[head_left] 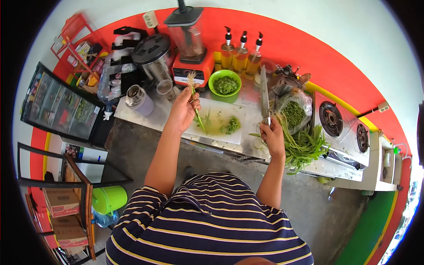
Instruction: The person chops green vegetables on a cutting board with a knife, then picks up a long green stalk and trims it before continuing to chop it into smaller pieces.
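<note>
My left hand point(184, 108) is closed around a small bunch of green stems point(199, 120), with pale roots sticking up above the fingers. In my right hand point(271, 134) is a kitchen knife point(264, 90), held by its handle with the long blade pointing up and away. Between the hands lies a white cutting board point(232, 108), carrying a small heap of chopped greens point(231, 125). Behind the board, a lime-green bowl point(215, 95) holds more chopped greens. Long leafy greens point(304, 148) are piled beside my right hand, partly over the counter's front edge.
A red-based blender point(190, 70) and three pump bottles point(240, 53) line the back wall. A plastic bag of small green pieces point(293, 113) sits near the gas stove point(331, 119) on the right. Metal and plastic cups point(140, 100) stand on the left of the steel counter point(128, 110).
</note>
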Available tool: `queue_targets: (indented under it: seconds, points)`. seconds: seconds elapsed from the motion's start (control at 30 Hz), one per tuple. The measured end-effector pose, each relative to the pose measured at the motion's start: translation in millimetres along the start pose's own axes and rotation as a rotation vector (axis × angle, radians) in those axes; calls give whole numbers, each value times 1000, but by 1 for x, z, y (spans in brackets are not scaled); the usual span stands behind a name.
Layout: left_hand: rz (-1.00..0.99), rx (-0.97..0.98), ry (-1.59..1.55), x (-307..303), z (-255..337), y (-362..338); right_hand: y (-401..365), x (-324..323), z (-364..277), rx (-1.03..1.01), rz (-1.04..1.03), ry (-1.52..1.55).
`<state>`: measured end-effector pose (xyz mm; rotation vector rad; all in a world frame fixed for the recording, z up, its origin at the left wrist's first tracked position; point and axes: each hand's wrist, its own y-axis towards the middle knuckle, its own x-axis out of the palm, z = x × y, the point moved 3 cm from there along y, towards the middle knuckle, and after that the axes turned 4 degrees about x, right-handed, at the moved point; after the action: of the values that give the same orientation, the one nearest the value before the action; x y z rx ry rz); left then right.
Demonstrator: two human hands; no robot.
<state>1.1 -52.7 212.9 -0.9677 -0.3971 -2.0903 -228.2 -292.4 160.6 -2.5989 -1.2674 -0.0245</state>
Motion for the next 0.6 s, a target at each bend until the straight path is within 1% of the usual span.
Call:
queue_targets:
  seconds: [0.03, 0.1, 0.17, 0.23, 0.3, 0.37, 0.43, 0.5, 0.6]
  points:
    - [10, 9, -6, -1, 5, -6, -2, 14, -2, 3, -12, -8]
    - [-54, -20, 79, -5, 13, -18, -7, 40, -5, 29, -75, -98]
    - [-47, -33, 88, -17, 15, -24, -11, 61, -4, 17, -116, -101]
    - [-44, -11, 298, -23, 15, -31, -13, 81, 0, 16, -179, -56]
    - [-44, 4, 341, -24, 15, -37, -14, 99, 6, 17, -182, -79]
    - [-7, 24, 474, -24, 14, -40, -16, 119, 7, -72, -259, -129]
    - [-32, 35, 485, -27, 13, -41, -19, 133, 5, -79, -272, -166]
    - [-40, 36, 571, -29, 11, -43, -22, 148, 1, -80, -297, -148]
    - [-16, 32, 614, -32, 8, -44, -24, 166, -6, -83, -293, -188]
